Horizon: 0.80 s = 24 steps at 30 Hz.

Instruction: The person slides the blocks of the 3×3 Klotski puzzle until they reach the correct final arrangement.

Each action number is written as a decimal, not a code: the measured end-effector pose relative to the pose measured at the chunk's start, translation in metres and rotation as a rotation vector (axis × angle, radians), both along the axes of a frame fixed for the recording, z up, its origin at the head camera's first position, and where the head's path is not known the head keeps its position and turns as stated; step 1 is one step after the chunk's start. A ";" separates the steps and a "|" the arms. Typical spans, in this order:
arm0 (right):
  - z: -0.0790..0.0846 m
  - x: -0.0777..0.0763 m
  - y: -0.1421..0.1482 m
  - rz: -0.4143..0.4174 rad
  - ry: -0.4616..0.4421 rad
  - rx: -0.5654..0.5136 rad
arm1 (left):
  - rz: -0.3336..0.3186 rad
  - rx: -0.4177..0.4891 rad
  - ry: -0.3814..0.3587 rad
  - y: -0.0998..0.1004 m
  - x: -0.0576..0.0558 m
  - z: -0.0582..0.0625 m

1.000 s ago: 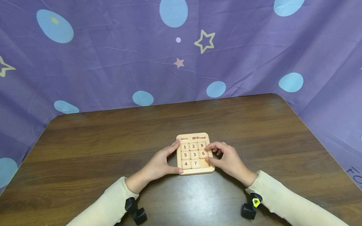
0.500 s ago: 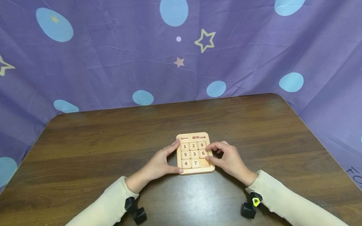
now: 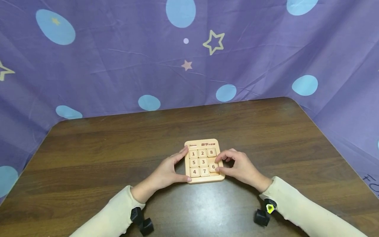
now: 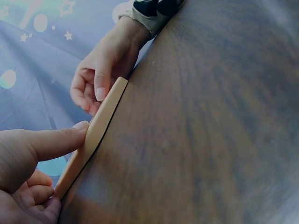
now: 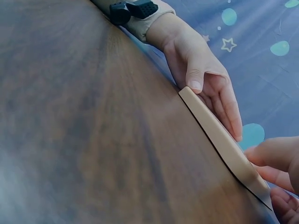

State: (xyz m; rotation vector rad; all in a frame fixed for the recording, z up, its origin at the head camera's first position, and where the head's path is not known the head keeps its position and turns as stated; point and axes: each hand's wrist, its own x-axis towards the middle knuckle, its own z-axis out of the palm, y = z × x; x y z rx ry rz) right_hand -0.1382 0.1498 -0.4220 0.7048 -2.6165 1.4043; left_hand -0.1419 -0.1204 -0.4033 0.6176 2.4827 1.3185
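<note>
A wooden sliding number puzzle (image 3: 205,180) lies on the table in the head view, its tiles printed with dark digits. My left hand (image 3: 166,171) holds it by the left side, thumb at the lower left corner and fingers at the upper left edge. With thumb and index finger, my right hand (image 3: 241,168) pinches the 6 tile (image 3: 213,167) at the right edge of the grid. That tile sits lower than the 3 tile (image 3: 203,162), beside the 7 tile (image 3: 204,171), with a gap under the 8 tile (image 3: 211,152). Both wrist views show the puzzle's side edge (image 4: 100,123).
The brown wooden table (image 3: 118,141) reaches back to a purple curtain (image 3: 118,65) with stars and blue spots. Each pale sleeve (image 3: 103,214) carries a small black device (image 3: 142,221) near the wrist.
The 6 tile has slid toward the person, from beside the 3 tile down into the bottom right space. My right fingers have moved down with it. My left hand stays put.
</note>
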 end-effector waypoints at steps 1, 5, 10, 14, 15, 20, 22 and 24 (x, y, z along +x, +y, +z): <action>0.000 0.000 0.001 0.012 -0.005 -0.002 | 0.000 0.000 0.000 0.000 0.000 0.000; 0.001 0.000 0.002 0.050 -0.019 0.001 | 0.004 -0.004 -0.004 0.000 0.000 0.001; 0.001 -0.001 0.003 0.071 -0.018 0.001 | 0.010 -0.007 -0.009 0.000 0.001 0.002; 0.002 -0.001 0.003 0.072 -0.023 0.000 | 0.011 -0.007 -0.008 0.001 0.000 0.003; 0.002 -0.001 0.003 0.071 -0.022 0.001 | 0.011 -0.007 -0.008 0.001 0.001 0.003; 0.001 -0.005 0.001 0.051 -0.029 -0.036 | 0.006 -0.011 -0.003 0.001 0.001 0.003; 0.000 -0.007 0.000 0.032 -0.029 -0.059 | 0.003 -0.012 -0.002 0.000 0.001 0.003; 0.000 -0.010 -0.001 0.007 -0.018 -0.073 | 0.005 -0.011 -0.003 0.000 0.001 0.003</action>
